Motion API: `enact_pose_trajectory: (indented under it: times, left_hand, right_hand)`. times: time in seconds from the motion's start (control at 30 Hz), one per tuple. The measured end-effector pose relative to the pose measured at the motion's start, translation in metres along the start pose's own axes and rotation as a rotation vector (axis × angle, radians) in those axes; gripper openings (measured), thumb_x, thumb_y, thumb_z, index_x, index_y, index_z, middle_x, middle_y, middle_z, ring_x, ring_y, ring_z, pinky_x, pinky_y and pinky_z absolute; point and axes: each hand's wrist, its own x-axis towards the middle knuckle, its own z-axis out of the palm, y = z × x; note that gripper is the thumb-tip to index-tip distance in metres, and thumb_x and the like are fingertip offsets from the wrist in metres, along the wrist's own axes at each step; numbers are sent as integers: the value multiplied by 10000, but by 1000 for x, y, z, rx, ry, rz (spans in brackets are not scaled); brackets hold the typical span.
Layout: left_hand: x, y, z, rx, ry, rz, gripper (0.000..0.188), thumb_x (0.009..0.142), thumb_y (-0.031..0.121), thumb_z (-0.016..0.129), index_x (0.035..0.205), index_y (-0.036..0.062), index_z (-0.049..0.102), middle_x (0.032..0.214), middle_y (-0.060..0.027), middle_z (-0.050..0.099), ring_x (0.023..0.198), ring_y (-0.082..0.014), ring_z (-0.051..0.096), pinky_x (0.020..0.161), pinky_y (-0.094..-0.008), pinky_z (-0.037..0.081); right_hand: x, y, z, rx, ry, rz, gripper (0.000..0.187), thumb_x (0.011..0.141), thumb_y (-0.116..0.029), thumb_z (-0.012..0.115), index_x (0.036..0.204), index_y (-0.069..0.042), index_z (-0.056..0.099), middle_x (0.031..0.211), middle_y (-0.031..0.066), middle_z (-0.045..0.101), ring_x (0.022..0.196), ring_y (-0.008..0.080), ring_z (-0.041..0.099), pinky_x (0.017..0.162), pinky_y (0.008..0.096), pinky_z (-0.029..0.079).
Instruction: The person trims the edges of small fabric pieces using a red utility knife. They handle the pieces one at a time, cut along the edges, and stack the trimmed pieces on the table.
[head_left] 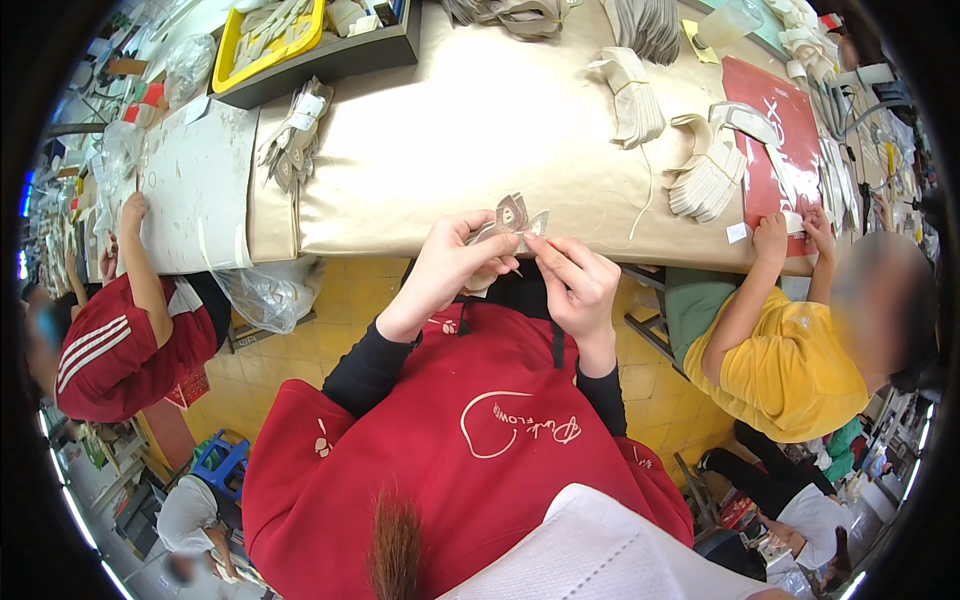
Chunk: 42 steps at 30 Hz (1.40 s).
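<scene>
Small beige cut piece (512, 218) is held above the near edge of the desk (450, 130), pinched between both hands. Left hand (450, 262) fingers grasp its lower side; right hand (578, 282) fingers grip its right edge. Bundled beige pieces (705, 170) lie farther back.

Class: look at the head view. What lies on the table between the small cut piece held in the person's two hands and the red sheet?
In the head view, between the cut piece and the red sheet lies a banded bundle of pale strips.
</scene>
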Motion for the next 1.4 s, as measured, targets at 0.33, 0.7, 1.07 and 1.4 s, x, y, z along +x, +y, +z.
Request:
enact_pose_trajectory:
  times: [0.33, 0.7, 1.07, 1.4]
  left_hand:
    - [2, 0, 0, -69, -17, -50, 337, 1030, 270, 542, 1093, -37, 667, 856, -45, 663, 805, -135, 706, 730, -222, 574]
    - [3, -2, 3, 144, -72, -36, 356, 1028, 261, 567, 1232, -19, 650, 992, -72, 712, 864, -107, 694, 780, -224, 563]
    - [1, -4, 5, 159, -68, -56, 381, 1009, 243, 606, 1337, 49, 618, 883, -41, 699, 769, -72, 657, 721, -221, 550]
    - [0, 0, 3, 210, -92, -62, 466, 998, 197, 625, 1418, 23, 523, 996, -57, 703, 849, -101, 690, 766, -238, 577]
  right_hand:
    - [3, -1, -6, 72, 17, 73, 276, 802, 28, 676, 1057, -51, 747, 812, 104, 686, 617, 227, 644, 553, 304, 493]
    - [5, -4, -5, -23, -12, 82, 323, 814, 34, 686, 1129, -25, 720, 858, 125, 686, 685, 261, 662, 613, 315, 511]
    - [7, -2, 0, -78, -46, 63, 351, 823, -2, 684, 1165, -67, 726, 856, 93, 669, 621, 238, 619, 560, 322, 481]
    - [1, 5, 6, -175, -32, -1, 485, 734, -8, 653, 1187, -161, 740, 829, 48, 635, 590, 208, 613, 527, 319, 487]
